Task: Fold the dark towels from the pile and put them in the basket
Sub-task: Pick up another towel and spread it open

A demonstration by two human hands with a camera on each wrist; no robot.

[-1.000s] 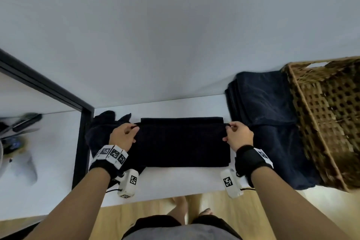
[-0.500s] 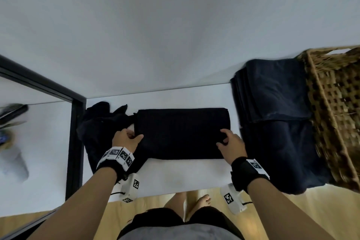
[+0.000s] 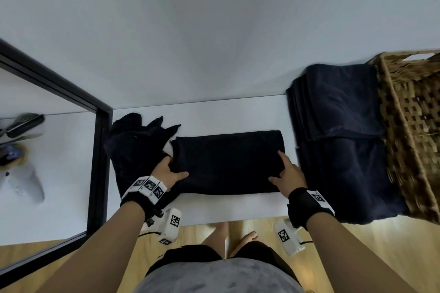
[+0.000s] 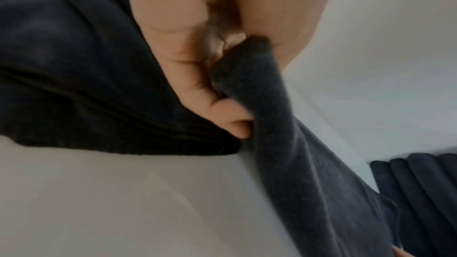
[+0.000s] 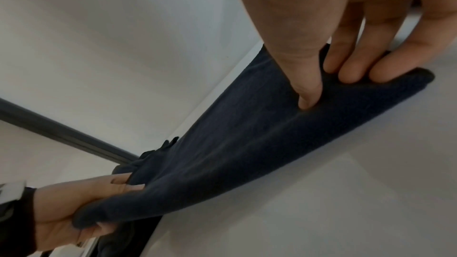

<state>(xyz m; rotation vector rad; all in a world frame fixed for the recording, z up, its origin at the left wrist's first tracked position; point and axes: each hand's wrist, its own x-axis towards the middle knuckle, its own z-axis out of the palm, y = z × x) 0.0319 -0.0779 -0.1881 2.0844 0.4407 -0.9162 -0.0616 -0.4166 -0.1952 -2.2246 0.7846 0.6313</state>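
At the far left stands a mirror with a black frame (image 3: 95, 164), and just right of it a loose pile of dark towels (image 3: 133, 147) sits on the white surface (image 3: 228, 207). The left hand (image 3: 166, 172) is at the left end of a folded dark towel (image 3: 228, 164), right beside the pile. Its fingers (image 4: 232, 122) are curled around that end of the towel and hold it tight, with the thumb on top. The towel lies long and flat across the middle of the surface. At its right end is the right hand (image 3: 289, 175). Its fingers (image 5: 351, 69) are mostly straight and a bit spread, and they press down on the top of the towel, with the thumb near the front edge. Just right of that hand lies a stack of folded dark towels (image 3: 340, 112), hanging a little over the front of the surface. The stack touches a woven basket (image 3: 414, 126) at the far right.
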